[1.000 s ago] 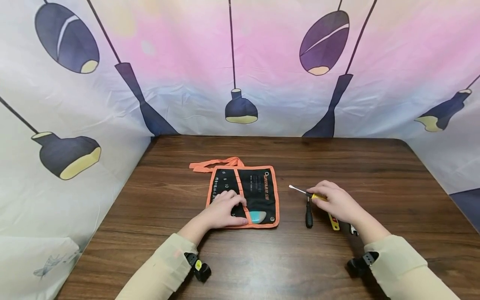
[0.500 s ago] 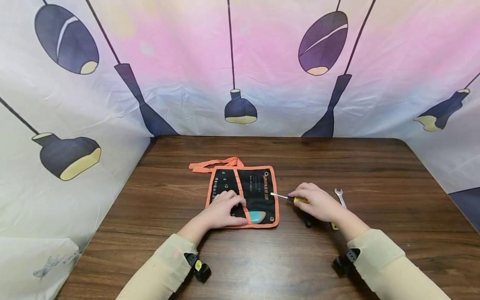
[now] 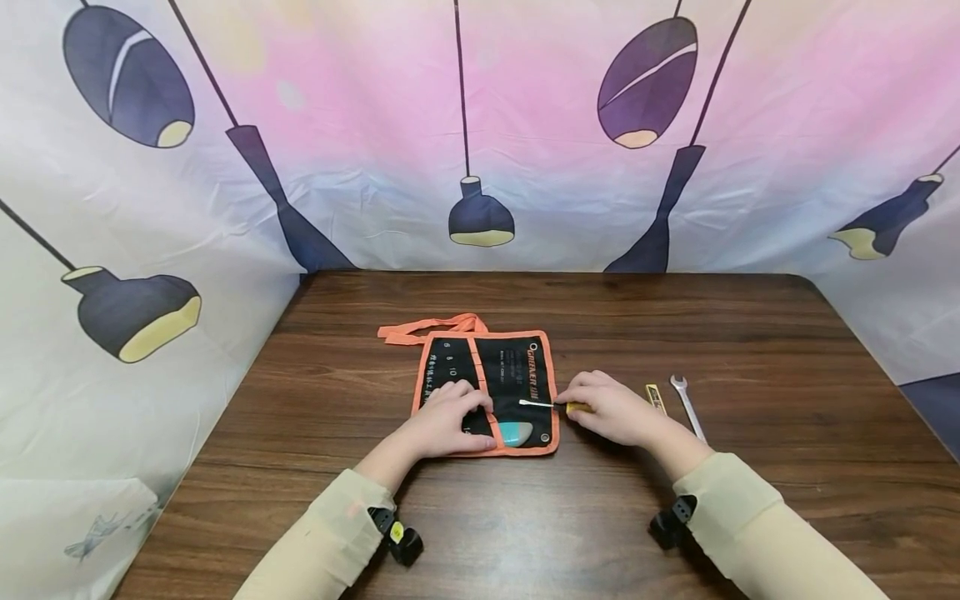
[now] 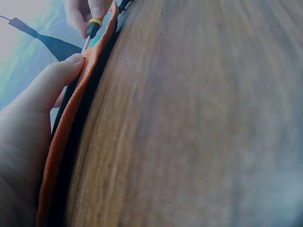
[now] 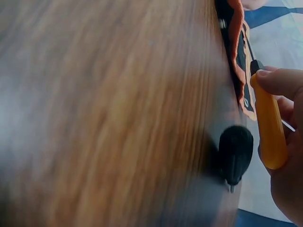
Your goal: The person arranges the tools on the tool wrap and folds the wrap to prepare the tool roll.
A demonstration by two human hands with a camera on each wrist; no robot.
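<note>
A black tool pouch [image 3: 517, 367] with orange trim lies flat on the table. My left hand [image 3: 453, 421] rests on its lower left part, the fingers bent near the slanting orange pocket edge and the thumb on the trim. A teal and grey end of something [image 3: 515, 433] shows out of a pocket beside that thumb. My right hand [image 3: 609, 410] pinches a flat-blade screwdriver [image 5: 270, 127] by its yellow handle. Its shaft points left, over the right half of the pouch. Below this hand, a black-handled screwdriver [image 5: 236, 151] lies on the table, hidden in the head view.
To the right of my right hand lie a yellow tool with a dark label [image 3: 655, 398], partly covered, and an open-ended wrench [image 3: 686, 407]. An orange tie strap [image 3: 431, 327] trails from the pouch's top left. Printed cloth hangs behind the wooden table [image 3: 750, 333].
My right hand has carried the yellow screwdriver left, so its blade moved from beside the pouch to over it. The wrench has come into view. My left hand has stayed in place.
</note>
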